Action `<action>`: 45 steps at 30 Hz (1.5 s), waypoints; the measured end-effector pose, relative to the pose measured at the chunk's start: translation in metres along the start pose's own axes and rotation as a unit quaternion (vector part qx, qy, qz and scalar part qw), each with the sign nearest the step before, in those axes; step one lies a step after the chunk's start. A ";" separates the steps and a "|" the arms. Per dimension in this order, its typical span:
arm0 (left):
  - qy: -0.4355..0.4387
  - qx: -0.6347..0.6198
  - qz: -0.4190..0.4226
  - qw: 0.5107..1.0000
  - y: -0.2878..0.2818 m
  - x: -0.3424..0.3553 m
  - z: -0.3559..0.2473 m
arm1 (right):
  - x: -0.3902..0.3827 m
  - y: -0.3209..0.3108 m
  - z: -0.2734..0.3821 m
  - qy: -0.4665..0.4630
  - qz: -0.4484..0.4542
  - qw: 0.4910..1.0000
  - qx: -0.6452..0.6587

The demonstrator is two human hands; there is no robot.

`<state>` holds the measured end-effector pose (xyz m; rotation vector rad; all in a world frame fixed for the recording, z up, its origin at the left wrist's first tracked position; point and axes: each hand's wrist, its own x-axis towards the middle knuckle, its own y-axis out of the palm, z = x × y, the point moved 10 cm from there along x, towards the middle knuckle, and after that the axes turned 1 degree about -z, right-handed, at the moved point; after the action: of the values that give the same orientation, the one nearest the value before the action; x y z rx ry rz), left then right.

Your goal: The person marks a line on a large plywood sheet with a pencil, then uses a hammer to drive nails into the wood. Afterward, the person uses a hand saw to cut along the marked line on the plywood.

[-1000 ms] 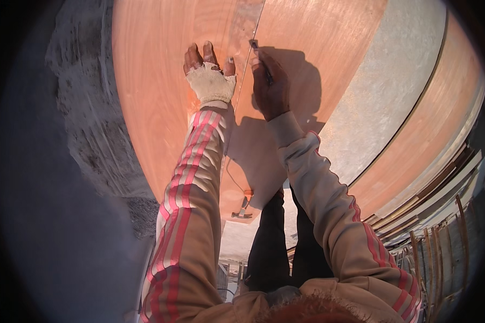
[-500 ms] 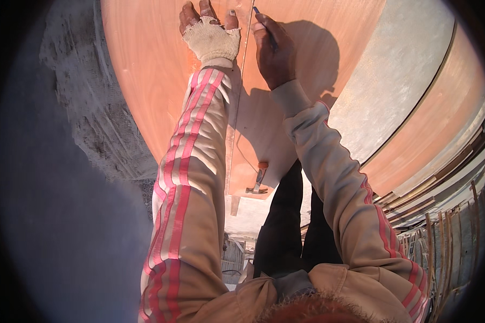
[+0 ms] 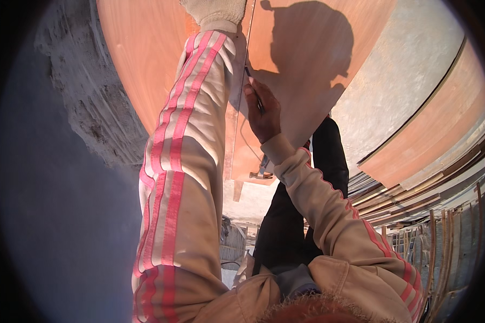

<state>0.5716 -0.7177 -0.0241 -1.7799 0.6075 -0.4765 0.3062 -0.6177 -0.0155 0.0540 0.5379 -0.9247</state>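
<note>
My left hand (image 3: 214, 12), in a cream fingerless glove, rests at the top edge of the picture on the pinkish plywood sheet (image 3: 132, 54); its fingers are out of frame. My right hand (image 3: 261, 105) grips a slim dark tool (image 3: 247, 70), like a pencil, with its point beside a straight line or seam running lengthwise on the plywood, to the right of my left sleeve. Below it a claw hammer (image 3: 261, 175) lies near the sheet's near end, partly hidden by my right wrist.
A pale grey sheet (image 3: 404, 75) lies to the right, with more plywood (image 3: 442, 124) and stacked boards (image 3: 425, 194) beyond. Upright rods (image 3: 447, 242) stand at the lower right. A rough grey surface (image 3: 86, 107) drops away on the left. My dark-trousered legs show below.
My left hand has gone up out of the picture's top. My right hand has come down along the line, toward me. My right leg has shifted forward beside the sheet.
</note>
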 end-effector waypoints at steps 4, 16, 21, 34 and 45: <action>-0.011 -0.002 0.009 1.000 0.006 -0.001 0.007 | -0.027 0.008 -0.023 0.063 0.045 0.997 -0.002; 0.012 0.029 -0.058 0.998 -0.006 0.006 0.005 | 0.082 -0.051 0.087 -0.055 0.074 0.995 -0.031; 0.011 0.040 -0.067 0.997 -0.017 -0.001 0.020 | 0.186 -0.107 0.204 -0.184 0.031 0.977 -0.103; 0.018 -0.002 -0.036 0.999 -0.010 -0.004 0.009 | 0.451 -0.082 0.300 -0.294 -0.045 0.950 -0.098; 0.018 -0.010 -0.012 1.000 -0.009 -0.003 0.006 | 0.486 -0.077 0.287 -0.255 -0.015 0.966 0.023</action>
<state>0.5749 -0.7092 -0.0170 -1.8021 0.6182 -0.5216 0.6006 -1.1040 0.0222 -0.1499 0.0386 -0.9375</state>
